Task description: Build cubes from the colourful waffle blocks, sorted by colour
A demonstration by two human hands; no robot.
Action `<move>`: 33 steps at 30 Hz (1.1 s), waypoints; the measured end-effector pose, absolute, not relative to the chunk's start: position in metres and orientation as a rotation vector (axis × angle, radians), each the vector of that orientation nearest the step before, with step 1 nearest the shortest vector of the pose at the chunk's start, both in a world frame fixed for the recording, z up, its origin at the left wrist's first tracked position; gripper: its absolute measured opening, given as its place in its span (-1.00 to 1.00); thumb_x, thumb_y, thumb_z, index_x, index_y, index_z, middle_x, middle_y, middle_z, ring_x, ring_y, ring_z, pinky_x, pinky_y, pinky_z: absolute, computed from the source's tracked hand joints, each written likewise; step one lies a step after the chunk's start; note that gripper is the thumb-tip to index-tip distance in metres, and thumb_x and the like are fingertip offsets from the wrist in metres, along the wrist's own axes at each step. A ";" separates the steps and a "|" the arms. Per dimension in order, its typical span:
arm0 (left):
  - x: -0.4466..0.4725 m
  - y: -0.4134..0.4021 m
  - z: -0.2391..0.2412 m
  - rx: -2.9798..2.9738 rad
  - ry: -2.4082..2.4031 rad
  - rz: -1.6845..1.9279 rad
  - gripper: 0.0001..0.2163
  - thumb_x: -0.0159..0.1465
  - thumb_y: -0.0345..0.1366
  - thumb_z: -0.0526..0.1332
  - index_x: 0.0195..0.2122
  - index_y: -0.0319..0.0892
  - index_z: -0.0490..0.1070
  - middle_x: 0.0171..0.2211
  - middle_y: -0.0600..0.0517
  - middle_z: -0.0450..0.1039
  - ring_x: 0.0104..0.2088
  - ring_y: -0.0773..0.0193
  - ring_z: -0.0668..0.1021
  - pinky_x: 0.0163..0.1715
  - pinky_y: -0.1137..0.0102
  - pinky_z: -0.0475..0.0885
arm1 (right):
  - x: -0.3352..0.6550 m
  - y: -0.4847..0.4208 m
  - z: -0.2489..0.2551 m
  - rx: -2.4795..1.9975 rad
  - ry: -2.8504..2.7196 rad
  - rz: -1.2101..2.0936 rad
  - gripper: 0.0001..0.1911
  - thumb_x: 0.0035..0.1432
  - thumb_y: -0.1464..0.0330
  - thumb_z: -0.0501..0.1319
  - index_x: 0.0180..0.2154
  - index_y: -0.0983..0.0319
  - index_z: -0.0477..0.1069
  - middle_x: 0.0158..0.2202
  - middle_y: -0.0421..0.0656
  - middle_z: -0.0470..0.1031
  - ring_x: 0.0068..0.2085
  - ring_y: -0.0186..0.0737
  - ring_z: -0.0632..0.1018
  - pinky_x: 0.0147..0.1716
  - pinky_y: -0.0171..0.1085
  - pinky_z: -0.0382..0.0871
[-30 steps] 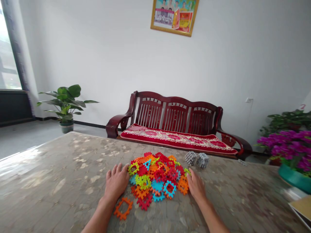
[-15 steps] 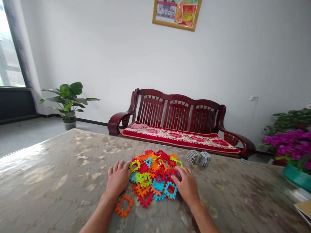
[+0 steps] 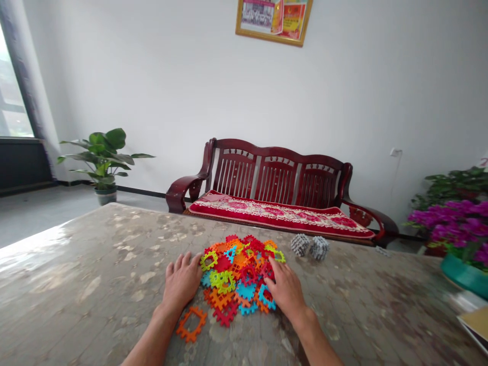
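Observation:
A heap of flat plastic interlocking tiles (image 3: pixel 239 270) in red, orange, green and blue lies on the table (image 3: pixel 95 284) in front of me. My left hand (image 3: pixel 182 282) rests flat on the table against the heap's left edge, fingers stretched out. My right hand (image 3: pixel 285 290) lies on the heap's right side, fingers spread over several tiles and holding nothing. One orange square-frame tile (image 3: pixel 191 323) lies apart, just below my left hand.
Two grey-and-white cubes (image 3: pixel 309 246) stand on the table beyond the heap to the right. A dark wooden bench (image 3: pixel 274 198) with a red cushion is behind the table. Purple flowers in a teal pot (image 3: pixel 463 244) are at the right, and a green potted plant (image 3: pixel 102 162) stands at the left.
My right hand has slid leftward from the heap's right edge onto the tiles, pushing them closer together. My left hand has stayed at the left edge.

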State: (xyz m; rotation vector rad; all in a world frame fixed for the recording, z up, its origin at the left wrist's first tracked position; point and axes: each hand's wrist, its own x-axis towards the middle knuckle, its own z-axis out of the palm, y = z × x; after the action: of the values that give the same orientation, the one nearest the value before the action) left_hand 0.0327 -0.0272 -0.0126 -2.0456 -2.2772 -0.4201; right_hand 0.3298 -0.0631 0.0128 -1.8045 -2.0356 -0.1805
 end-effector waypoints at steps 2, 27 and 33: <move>0.033 -0.027 -0.013 -2.048 -2.272 -0.427 -0.54 0.38 -0.22 -0.10 0.25 0.00 0.32 0.29 -0.10 0.28 0.31 -0.02 0.25 0.26 0.02 0.07 | 0.331 -0.063 0.011 -1.776 -2.021 -0.203 -0.49 0.20 0.41 0.16 0.20 0.23 0.33 0.07 -0.04 0.54 0.05 -0.08 0.54 0.08 -0.18 0.36; 0.031 -0.027 -0.012 -2.046 -2.261 -0.422 -0.55 0.37 -0.23 -0.10 0.23 0.02 0.34 0.27 -0.08 0.30 0.29 0.03 0.27 0.25 0.07 0.09 | 0.450 -0.051 -0.018 -1.956 -1.678 -0.194 -0.49 0.11 0.37 0.13 0.12 0.27 0.41 0.05 0.00 0.54 0.05 -0.03 0.52 0.08 -0.11 0.34; 0.032 -0.028 -0.010 -2.047 -2.266 -0.382 -0.54 0.38 -0.22 -0.12 0.24 0.01 0.33 0.28 -0.07 0.29 0.29 0.02 0.27 0.25 0.07 0.09 | 0.449 -0.050 -0.026 -2.024 -1.684 -0.256 -0.51 0.18 0.26 0.12 0.13 0.24 0.39 0.02 0.00 0.56 -0.01 0.00 0.54 0.00 -0.09 0.35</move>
State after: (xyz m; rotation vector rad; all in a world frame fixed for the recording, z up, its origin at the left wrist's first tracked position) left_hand 0.0321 -0.0275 -0.0100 -2.0467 -2.2658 -0.3825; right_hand 0.4493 -0.0497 -0.0264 -2.0241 -1.6844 -0.2559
